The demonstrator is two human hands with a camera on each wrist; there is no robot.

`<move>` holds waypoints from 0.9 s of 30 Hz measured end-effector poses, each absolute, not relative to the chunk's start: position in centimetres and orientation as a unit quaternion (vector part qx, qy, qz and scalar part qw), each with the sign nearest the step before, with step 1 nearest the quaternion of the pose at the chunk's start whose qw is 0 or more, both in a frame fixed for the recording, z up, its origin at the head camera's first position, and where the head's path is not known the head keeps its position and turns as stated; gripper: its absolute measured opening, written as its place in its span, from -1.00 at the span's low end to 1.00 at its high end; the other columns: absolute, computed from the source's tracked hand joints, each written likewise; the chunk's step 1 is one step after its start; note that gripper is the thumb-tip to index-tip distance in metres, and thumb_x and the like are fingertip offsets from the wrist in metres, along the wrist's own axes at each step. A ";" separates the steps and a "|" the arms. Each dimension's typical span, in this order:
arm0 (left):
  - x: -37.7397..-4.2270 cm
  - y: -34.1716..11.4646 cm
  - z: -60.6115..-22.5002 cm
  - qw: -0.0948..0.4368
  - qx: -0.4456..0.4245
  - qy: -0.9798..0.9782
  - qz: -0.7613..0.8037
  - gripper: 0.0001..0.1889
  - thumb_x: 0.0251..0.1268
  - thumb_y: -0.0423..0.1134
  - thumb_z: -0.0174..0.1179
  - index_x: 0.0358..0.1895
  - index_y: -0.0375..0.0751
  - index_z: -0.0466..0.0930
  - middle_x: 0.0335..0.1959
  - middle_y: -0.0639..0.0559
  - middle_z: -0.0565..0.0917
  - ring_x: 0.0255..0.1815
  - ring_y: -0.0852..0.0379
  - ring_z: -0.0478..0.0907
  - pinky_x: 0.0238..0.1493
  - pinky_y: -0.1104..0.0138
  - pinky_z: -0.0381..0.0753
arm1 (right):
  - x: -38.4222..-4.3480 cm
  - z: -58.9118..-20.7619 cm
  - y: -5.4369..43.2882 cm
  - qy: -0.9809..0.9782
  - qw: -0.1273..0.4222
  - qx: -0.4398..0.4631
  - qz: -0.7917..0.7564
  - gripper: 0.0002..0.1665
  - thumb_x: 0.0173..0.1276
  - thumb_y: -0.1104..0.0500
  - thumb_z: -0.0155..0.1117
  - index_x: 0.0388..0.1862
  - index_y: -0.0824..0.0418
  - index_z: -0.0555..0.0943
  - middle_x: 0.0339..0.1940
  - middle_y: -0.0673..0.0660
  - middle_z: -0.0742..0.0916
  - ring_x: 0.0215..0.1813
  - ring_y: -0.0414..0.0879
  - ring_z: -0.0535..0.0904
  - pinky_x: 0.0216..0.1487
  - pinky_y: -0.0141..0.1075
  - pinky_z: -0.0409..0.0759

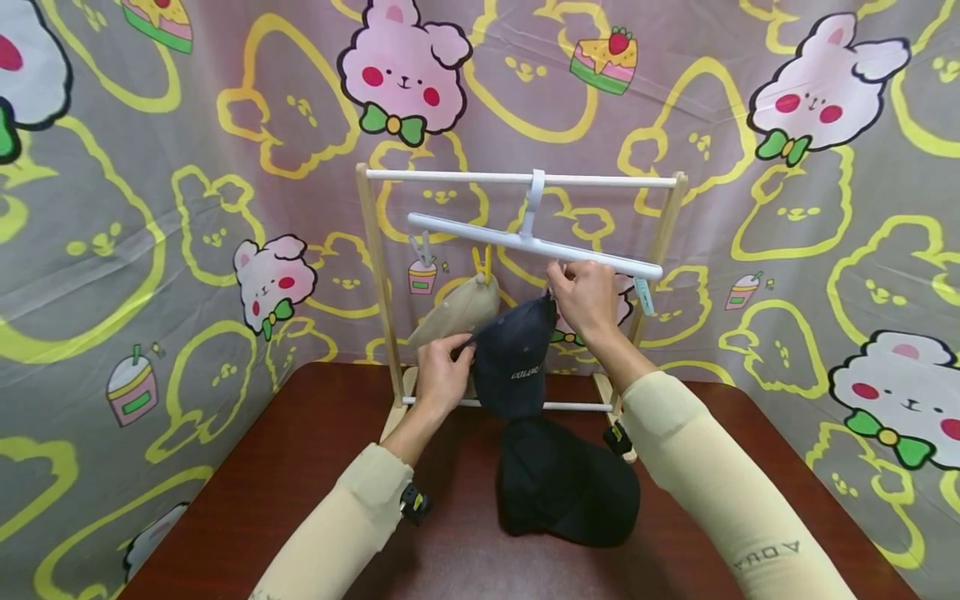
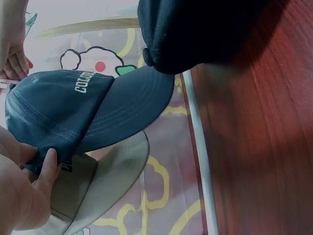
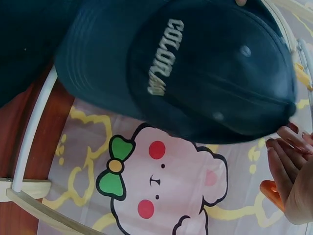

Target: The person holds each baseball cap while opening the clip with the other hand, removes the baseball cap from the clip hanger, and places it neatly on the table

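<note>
Navy cap (image 1: 512,354) held up below hanger (image 1: 480,234), beyond black cap (image 1: 570,487); left hand (image 1: 441,372) pinches edge in fingers, likely steadying it; right hand (image 1: 588,296) fingers seemingly pinch clip (image 2: 5,84) at crown, probably taking weight.

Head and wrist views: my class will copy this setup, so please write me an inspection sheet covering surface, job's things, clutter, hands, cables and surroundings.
Surface: reddish-brown table; the rack stands on it.
Job's things: navy cap held below the tilted hanger, which hooks on the rack's top rail; beige cap at a yellow clip; black cap on the table.
Clutter: nothing seen.
Hands: left hand pinches the navy cap's edge; right hand is at its crown, grip partly hidden.
Cables: nothing seen.
Surroundings: cartoon-patterned cloth behind and at both sides.
</note>
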State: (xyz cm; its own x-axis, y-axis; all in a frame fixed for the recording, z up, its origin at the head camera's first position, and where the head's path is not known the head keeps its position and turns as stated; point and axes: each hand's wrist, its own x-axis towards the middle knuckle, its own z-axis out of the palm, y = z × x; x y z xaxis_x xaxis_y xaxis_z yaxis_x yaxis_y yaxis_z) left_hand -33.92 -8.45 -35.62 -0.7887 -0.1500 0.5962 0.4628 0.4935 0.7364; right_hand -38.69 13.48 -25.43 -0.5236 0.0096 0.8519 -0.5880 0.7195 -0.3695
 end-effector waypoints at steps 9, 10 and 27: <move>-34.0 -9.4 -36.6 0.313 -0.073 -0.812 -0.487 -0.83 0.37 -0.33 0.32 -0.07 -0.25 0.82 -0.32 -0.09 0.82 -0.32 0.06 0.77 -0.10 0.16 0.72 | -38.7 -25.4 13.8 -0.812 0.445 0.178 0.332 -0.42 0.41 0.16 0.24 -0.89 0.15 0.60 -0.89 0.02 0.54 -0.84 -0.21 0.26 -0.78 -0.30 0.09; -34.0 -9.5 -36.6 0.312 -0.073 -0.811 -0.490 -0.83 0.38 -0.33 0.32 -0.06 -0.25 0.82 -0.30 -0.11 0.82 -0.32 0.06 0.78 -0.10 0.16 0.73 | -38.7 -25.5 13.8 -0.812 0.445 0.177 0.333 -0.42 0.41 0.16 0.24 -0.90 0.15 0.60 -0.90 0.02 0.53 -0.85 -0.23 0.24 -0.78 -0.30 0.09; -33.6 -11.7 -37.6 0.351 -0.080 -0.806 -0.469 -0.80 0.33 -0.33 0.36 -0.04 -0.27 0.81 -0.13 -0.14 0.81 -0.01 -0.07 0.74 0.06 0.10 0.67 | -39.0 -26.1 14.9 -0.820 0.433 0.110 0.359 -0.57 0.40 -0.07 0.39 -0.56 0.18 0.81 -0.62 0.09 0.77 -0.61 -0.07 0.61 -0.64 -0.34 0.35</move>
